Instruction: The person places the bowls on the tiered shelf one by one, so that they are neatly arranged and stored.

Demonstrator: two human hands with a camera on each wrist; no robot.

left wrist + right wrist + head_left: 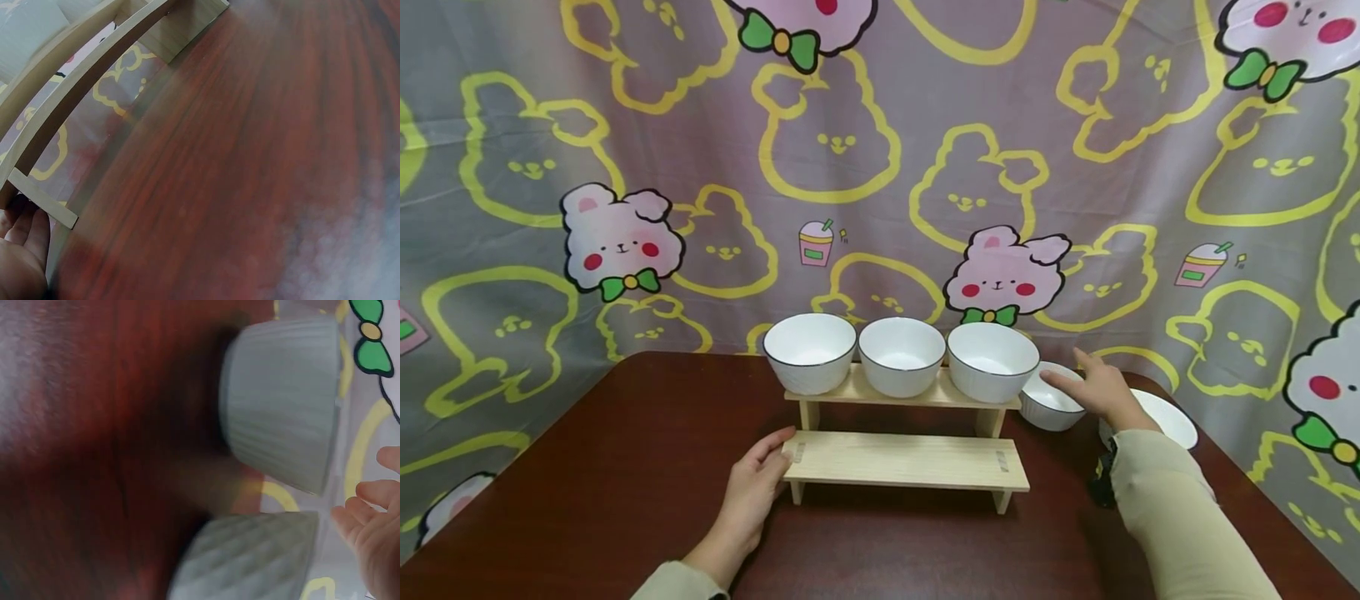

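A light two-tier wooden rack [902,460] stands on the table. My left hand [758,483] grips the left end of its lower board; in the left wrist view the fingers [39,234] sit beside the rack's end leg [47,201]. Three white bowls with dark rims line the upper tier: left bowl [811,375], middle bowl [901,382], right bowl [991,385]. Right of the rack, a ribbed white bowl [1051,417] rests on the table. Above its right rim my right hand [1101,392] is spread, holding nothing; in the right wrist view its fingertips are apart from the bowl.
Another white bowl [1176,425], with a diamond-patterned side [250,565], stands at the far right, partly behind my right wrist. The dark red-brown wooden table [625,467] extends around the rack. A patterned cartoon curtain [880,233] hangs right behind the table's back edge.
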